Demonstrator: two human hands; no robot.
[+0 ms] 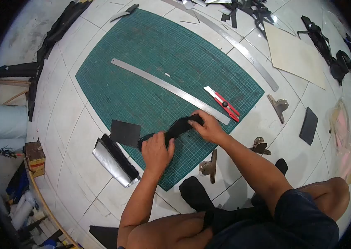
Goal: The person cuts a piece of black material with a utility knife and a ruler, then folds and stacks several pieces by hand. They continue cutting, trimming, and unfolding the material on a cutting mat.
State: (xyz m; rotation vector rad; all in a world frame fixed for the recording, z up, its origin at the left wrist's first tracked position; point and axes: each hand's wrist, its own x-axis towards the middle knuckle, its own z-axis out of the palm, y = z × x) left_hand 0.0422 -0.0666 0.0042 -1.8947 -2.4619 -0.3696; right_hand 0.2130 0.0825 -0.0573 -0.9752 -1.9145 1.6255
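Note:
A strip of black material [178, 128] is held between both hands, low over the front part of the green cutting mat [142, 50]. My right hand [208, 128] pinches its right end between thumb and fingers. On its left part rests my left hand [157, 151], fingers closed over it. Just left of the strip lies a dark rectangular piece [125, 133], partly on the mat. A steel ruler [167, 86] crosses the mat diagonally, its lower end near my right hand. Beside that end is a red cutter [222, 103] with its blade showing.
Silver and black folded material [115, 162] lies left of the mat. Metal clips [278, 108] and a dark block [308, 126] are on the tiles at right. A longer ruler [242, 50], a cream sheet [293, 54] and black scraps [252, 10] lie beyond. A boxed item [35, 159] stands at left.

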